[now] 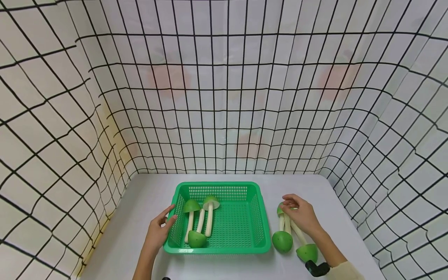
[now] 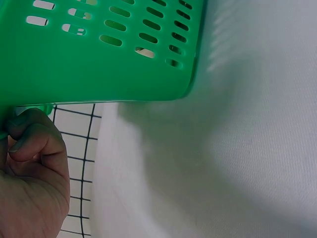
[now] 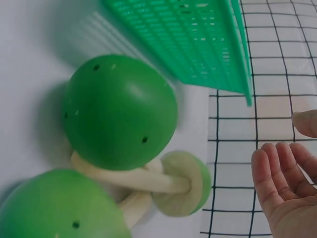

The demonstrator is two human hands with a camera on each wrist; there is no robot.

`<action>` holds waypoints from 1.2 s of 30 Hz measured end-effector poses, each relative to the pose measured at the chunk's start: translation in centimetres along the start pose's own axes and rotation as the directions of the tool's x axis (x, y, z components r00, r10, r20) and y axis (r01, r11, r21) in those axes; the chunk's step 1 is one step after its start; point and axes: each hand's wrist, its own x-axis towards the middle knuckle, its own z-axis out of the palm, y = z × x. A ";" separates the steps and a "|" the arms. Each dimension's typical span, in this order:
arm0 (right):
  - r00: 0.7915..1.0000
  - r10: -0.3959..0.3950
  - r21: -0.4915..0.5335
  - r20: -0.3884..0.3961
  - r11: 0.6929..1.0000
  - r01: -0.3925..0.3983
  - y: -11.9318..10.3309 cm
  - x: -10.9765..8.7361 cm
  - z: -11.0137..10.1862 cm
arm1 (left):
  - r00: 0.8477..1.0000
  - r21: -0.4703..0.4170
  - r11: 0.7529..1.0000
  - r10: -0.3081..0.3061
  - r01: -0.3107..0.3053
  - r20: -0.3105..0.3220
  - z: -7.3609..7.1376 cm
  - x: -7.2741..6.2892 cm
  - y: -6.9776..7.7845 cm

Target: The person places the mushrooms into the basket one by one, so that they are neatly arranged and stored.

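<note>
A green plastic basket (image 1: 217, 251) stands on the white table, with three green-capped mushrooms (image 1: 191, 206) lying in its left half. My left hand (image 1: 157, 232) holds the basket's left rim; its curled fingers (image 2: 42, 144) meet the rim in the left wrist view. To the right of the basket lie three more mushrooms with pale stems, two caps (image 1: 282, 242) toward me and one pointing away. Over the far cap hovers my right hand (image 1: 301, 214), fingers loosely bent. The right wrist view shows nothing between its thumb and fingers (image 3: 277, 168).
Black netting (image 1: 227, 97) over pale sheets surrounds the table on the back and both sides. A black strap piece (image 1: 317, 268) sits at the right wrist. The white table (image 1: 122, 241) extends left of the basket.
</note>
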 end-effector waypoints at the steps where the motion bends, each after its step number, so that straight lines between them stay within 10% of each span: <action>1: 1.000 0.001 0.002 -0.003 1.000 -0.001 0.2 0.0 -0.1 | 1.000 0.000 1.000 0.001 -0.001 0.000 0.0 0.0 0.0; 20: 0.999 0.037 -0.070 -0.038 0.997 -0.040 4.9 -0.8 -1.0 | 1.000 0.005 1.000 -0.010 0.010 -0.002 0.1 -0.1 0.1; 36: 0.977 0.215 -0.096 0.012 0.972 -0.213 9.1 -1.6 0.1 | 1.000 0.002 1.000 -0.014 0.014 0.005 -0.1 -0.1 0.0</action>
